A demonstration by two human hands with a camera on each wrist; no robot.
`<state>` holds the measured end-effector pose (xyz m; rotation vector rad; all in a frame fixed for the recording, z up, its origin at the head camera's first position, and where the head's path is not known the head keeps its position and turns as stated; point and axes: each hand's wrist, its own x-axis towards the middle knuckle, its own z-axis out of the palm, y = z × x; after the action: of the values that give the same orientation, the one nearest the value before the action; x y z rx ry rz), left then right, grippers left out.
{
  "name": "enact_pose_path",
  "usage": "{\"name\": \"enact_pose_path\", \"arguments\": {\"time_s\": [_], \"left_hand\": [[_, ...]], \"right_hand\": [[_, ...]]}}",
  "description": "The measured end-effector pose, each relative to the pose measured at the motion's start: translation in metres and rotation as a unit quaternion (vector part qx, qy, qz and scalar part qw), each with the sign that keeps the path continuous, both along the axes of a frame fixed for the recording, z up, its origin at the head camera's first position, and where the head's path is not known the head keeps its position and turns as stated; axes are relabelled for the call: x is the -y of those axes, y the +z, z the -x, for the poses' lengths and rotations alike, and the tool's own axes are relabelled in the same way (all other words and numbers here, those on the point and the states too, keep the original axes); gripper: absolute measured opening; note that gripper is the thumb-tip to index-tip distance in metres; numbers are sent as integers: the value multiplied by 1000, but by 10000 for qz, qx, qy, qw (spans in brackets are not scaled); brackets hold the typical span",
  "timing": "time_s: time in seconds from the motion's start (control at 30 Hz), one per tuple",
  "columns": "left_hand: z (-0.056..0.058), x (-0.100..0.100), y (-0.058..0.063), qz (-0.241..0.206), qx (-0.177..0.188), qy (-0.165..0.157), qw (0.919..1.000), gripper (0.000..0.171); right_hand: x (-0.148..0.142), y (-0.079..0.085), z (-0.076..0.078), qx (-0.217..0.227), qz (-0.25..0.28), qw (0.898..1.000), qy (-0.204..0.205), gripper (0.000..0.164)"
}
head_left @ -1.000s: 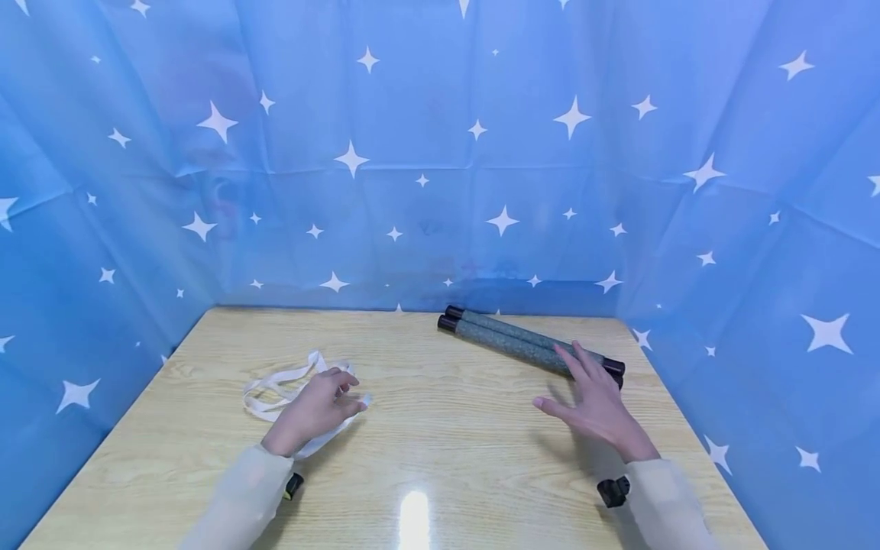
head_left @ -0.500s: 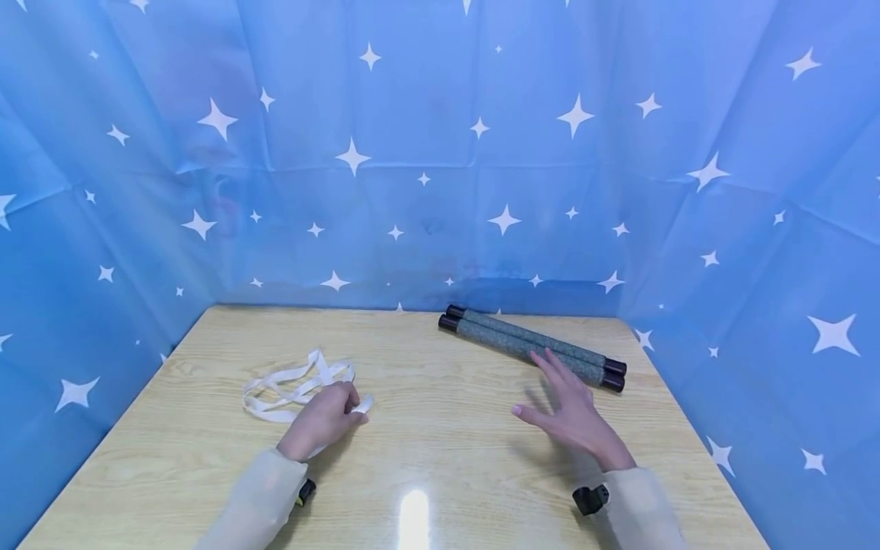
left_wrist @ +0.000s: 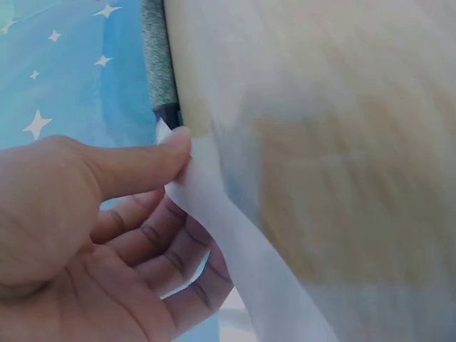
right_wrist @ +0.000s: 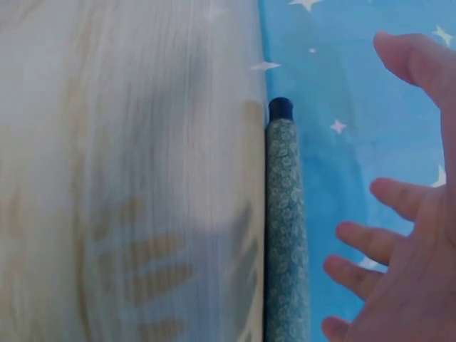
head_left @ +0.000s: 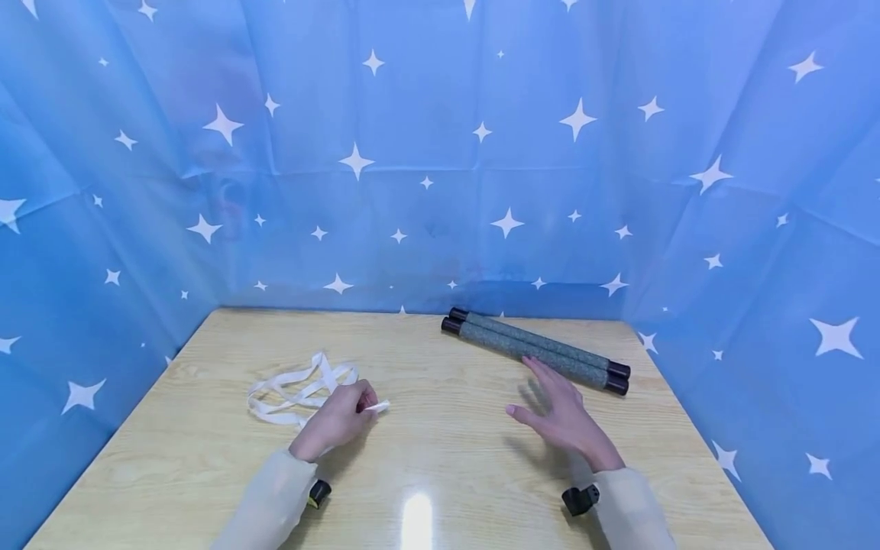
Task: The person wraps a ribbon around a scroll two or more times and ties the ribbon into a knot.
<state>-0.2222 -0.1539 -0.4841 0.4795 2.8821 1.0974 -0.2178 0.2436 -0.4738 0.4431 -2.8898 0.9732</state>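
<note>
We pinch a white ribbon near its end in our left hand, the rest looped on the worktop, while our spread, unladen right hand hovers near two grey-green rods.

White ribbon, grey-green rods (pale-patterned, black-ended), white-starred blue curtain.

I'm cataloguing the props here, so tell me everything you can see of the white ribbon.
The white ribbon is a long, flat, narrow strip that looks like soft, thin fabric, plain where visible. Most of it lies in loose, overlapping loops on the wooden table, beyond and to the left of the left hand. That hand pinches it, with a short piece poking out past the grip. Part is hidden behind the hand.
</note>
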Motion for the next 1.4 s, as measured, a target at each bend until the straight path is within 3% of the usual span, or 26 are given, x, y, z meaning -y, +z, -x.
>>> {"name": "enact_pose_path", "arguments": {"time_s": [0.17,0.43,0.7,1.0,1.27,1.4], "left_hand": [[-1,-12,7,-281,99,-302,9991,7],[10,-42,28,-698,-231,-789,9942,11],[11,-71,44,-894,-335,-1126,9890,11],[2,-91,47,-1041,-326,-1335,9850,11],[-6,-101,50,-915,-554,-1600,9813,10],[-7,-104,50,-916,-552,-1748,9788,15]], "right_hand": [[4,1,-2,323,217,9992,17,89],[17,18,4,714,680,9950,127,80],[38,26,9,697,1433,9850,666,48],[64,30,11,1066,1525,9767,1067,34],[77,24,5,1560,1742,9613,1457,33],[81,23,3,1542,1915,9553,1642,27]]}}
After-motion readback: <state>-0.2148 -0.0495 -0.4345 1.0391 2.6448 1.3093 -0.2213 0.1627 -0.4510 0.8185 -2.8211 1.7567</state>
